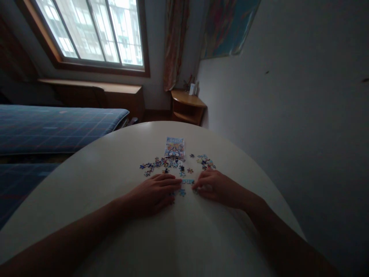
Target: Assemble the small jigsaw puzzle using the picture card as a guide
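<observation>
Both my hands rest on a round white table. My left hand lies flat with its fingers stretched toward a short strip of joined blue puzzle pieces. My right hand has its fingers curled, and their tips touch the other end of that strip. A single blue piece lies just below the strip between the hands. Several loose jigsaw pieces are scattered beyond my hands, with a smaller cluster to the right. A small picture card lies behind them.
A grey wall runs close along the table's right side. A bed with a blue checked cover stands to the left. A wooden corner shelf and a window are at the back.
</observation>
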`<state>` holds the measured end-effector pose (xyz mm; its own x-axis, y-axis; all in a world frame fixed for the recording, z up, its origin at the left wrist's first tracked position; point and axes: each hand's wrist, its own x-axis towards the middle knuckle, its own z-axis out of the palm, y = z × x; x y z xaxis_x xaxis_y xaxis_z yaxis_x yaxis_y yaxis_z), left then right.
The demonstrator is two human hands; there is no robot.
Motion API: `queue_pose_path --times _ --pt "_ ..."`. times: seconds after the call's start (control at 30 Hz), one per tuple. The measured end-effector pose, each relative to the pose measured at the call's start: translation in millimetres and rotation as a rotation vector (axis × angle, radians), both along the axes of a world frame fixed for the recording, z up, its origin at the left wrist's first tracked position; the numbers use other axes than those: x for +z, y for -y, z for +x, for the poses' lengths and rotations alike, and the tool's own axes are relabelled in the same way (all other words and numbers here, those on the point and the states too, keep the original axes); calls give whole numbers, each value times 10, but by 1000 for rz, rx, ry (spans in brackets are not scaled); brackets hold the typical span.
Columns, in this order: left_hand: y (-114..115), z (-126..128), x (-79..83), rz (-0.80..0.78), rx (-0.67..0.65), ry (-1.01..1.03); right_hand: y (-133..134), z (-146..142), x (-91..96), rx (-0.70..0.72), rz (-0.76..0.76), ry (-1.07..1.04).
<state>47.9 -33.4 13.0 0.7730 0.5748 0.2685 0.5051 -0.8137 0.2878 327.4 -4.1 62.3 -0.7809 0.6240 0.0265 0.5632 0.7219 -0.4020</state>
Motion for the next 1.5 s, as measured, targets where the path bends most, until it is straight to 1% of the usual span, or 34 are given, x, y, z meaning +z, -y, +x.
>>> queue_pose_path --times 0.07,0.27,0.37,0.47,0.6,0.67,0.77,0.83,0.9,0.97,1.07,1.17,1.27,1.5 --pt "4 -6 -1 -5 0 -2 -5 0 -13 -1 -8 -7" --pt "1 -30 -26 0 -10 -18 -16 33 -34 -78 -7 2" --pt "6 -29 -18 -3 -9 -49 -8 28 -36 -59 -39 -1" --pt "18 -22 5 -11 3 -28 9 16 -26 -20 -56 0" --pt "35 -18 41 -17 17 39 27 15 4 -3 -44 -4" --pt "33 -31 50 -19 15 60 12 26 3 -23 -21 -15" --pt "8 -77 47 -10 3 72 -67 76 -44 -135 60 -36" --pt "-18 -115 43 2 3 89 -154 141 -99 -270 143 -72" --pt "-40 -143 42 -3 15 107 -252 228 -161 -437 205 -117" --pt "-54 -157 42 -22 31 113 -343 324 -224 -569 239 -129" --pt "-60 -158 34 -43 40 109 -441 452 -305 -707 239 -126" --pt "-59 -153 22 -41 40 110 -481 542 -340 -782 190 -108" --pt "-56 -149 25 -47 66 99 -480 600 -316 -816 155 -62" --pt "-55 -153 41 -73 58 102 -438 603 -243 -779 90 -37"
